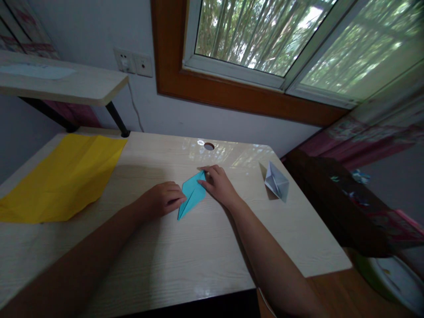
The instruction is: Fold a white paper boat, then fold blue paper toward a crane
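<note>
A folded sheet of turquoise paper (195, 191) lies at a slant on the desk, long and pointed toward me, with a crease line down its middle. At its left edge, my left hand (168, 198) is closed, fingers curled and the tips pinched at the paper. My right hand (219, 183) grips the upper right end, its thumb on top and the forefinger at the far tip. What the fingertips do beneath the paper is hidden.
A folded white paper piece (277, 182) stands on the desk's right side. Yellow paper (69, 176) covers the left part. Behind are a raised shelf (99, 84), a round cable hole (209, 146) and a window (245, 39). The pale desk (198, 256) ends at the right and front.
</note>
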### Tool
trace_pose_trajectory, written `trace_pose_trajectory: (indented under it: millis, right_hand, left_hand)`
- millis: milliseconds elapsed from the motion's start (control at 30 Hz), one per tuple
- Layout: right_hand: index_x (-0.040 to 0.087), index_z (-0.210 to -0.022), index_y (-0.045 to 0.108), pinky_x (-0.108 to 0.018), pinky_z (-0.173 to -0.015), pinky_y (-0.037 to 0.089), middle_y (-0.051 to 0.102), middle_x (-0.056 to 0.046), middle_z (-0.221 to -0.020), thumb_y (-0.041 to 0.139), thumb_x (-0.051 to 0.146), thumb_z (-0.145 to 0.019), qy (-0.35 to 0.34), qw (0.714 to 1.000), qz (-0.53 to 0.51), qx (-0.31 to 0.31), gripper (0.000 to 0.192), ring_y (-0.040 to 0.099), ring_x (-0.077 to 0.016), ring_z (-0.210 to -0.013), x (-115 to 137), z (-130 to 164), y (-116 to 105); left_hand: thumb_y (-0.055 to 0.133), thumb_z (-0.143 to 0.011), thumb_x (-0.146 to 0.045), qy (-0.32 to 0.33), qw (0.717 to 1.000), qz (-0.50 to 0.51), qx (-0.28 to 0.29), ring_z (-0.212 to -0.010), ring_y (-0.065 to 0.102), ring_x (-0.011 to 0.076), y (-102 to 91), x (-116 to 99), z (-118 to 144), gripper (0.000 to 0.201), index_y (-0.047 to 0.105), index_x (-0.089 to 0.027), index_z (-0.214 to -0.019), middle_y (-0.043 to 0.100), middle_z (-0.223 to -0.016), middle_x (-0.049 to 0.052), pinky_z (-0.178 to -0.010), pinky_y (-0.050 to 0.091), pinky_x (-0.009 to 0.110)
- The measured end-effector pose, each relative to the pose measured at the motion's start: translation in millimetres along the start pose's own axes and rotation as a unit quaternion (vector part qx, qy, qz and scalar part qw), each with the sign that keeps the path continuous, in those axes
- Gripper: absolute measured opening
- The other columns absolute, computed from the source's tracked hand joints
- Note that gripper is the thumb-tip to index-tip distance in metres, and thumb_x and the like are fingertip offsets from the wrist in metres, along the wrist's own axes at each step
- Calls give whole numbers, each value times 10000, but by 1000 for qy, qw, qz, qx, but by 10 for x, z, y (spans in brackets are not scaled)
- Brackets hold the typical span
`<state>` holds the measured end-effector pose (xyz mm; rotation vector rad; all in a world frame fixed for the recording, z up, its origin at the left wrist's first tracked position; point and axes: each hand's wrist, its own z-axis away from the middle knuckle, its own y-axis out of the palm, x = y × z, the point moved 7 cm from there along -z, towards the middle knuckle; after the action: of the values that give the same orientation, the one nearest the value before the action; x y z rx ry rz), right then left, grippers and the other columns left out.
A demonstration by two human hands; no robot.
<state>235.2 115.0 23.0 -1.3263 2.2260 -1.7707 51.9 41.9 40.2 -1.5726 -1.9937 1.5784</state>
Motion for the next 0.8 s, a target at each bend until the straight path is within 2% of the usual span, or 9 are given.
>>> trace_pose_trajectory:
  millis: [67,233,400,600,700,800]
  right_hand:
    - [253,-1339,571,-444,-952,473,617,-97,-1114,739,319,-874,-1,1000,-13,-2,499,563,-274,-1046,13,-2,-7]
    - [272,-1371,512,-408,-905,480,647,-63,-1094,785,303,-830,5,998,-70,-1,607,583,-238,-976,11,6,49]
    - [264,-1335,511,-351,-847,487,660,-26,-989,792,305,-820,37,988,-149,19,589,600,-190,-883,28,16,137]
    - [249,-1313,503,-328,-817,494,650,-14,-948,753,335,-839,67,967,-240,49,543,611,-174,-881,96,22,191]
    - [247,-1302,503,-311,-783,500,630,2,-908,739,300,-831,87,952,-289,53,529,608,-163,-853,108,28,225]
    - [255,-1283,510,-294,-761,501,613,11,-901,727,300,-833,98,937,-333,41,501,607,-153,-840,134,30,240]
  left_hand:
    - [519,-994,-239,1,1000,-15,6,-870,634,186,1,19,3,205,714,-173,-993,724,-925,67,-819,492,324]
    - [562,-981,-266,-45,998,-42,-28,-948,595,210,-18,179,29,177,670,-172,-1084,693,-1008,79,-885,474,361]
    - [614,-956,-342,-19,998,-60,16,-976,567,228,93,189,39,256,651,-192,-1160,669,-1067,81,-893,456,377]
    - [650,-925,-361,-30,997,-68,37,-968,550,239,114,184,37,243,619,-188,-1093,638,-1053,80,-867,452,383]
    - [676,-903,-372,-60,997,-51,11,-951,549,234,82,226,40,231,575,-192,-1008,619,-1023,68,-851,461,381]
    - [686,-893,-369,-109,993,-15,-42,-912,557,216,18,300,55,236,550,-195,-977,599,-983,53,-822,482,369]
